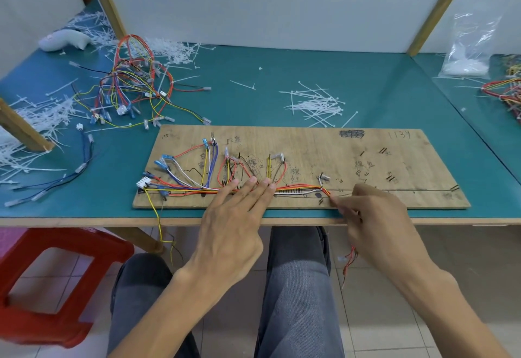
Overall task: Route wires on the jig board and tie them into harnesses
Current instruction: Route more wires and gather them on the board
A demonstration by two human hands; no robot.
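**Wire bundle laid lengthwise along the near edge of the jig board**

The wire bundle point(296, 188), red, orange, yellow, white and blue strands together, lies on the jig board point(352, 160) with its long axis running left to right, parallel to the board's near edge. Its left end sits at a white connector point(141, 183). Its right end points towards the right hand point(377, 222), whose fingertips pinch the strands where they bend down off the line. Loose red ends hang below that hand, over the table's edge. Side branches loop away from the trunk towards the far edge of the board and end in blue and clear terminals.

The left hand point(234, 222) is flat, its straight fingers pressing the bundle down on the board near its middle. A yellow wire drops from the connector end towards the floor.

The board, a worn plywood sheet with handwritten marks and small pegs, lies lengthwise along the near edge of a green-topped table point(282, 75). Behind it is a loose pile of white cable ties point(315, 105). At far left lies a heap of harnesses point(132, 81) among more scattered ties. A clear plastic bag point(470, 47) stands at far right. White panels between slanted wooden posts close off the back. Below, a red stool point(56, 273) stands on a tiled floor beside the person's grey-trousered legs.
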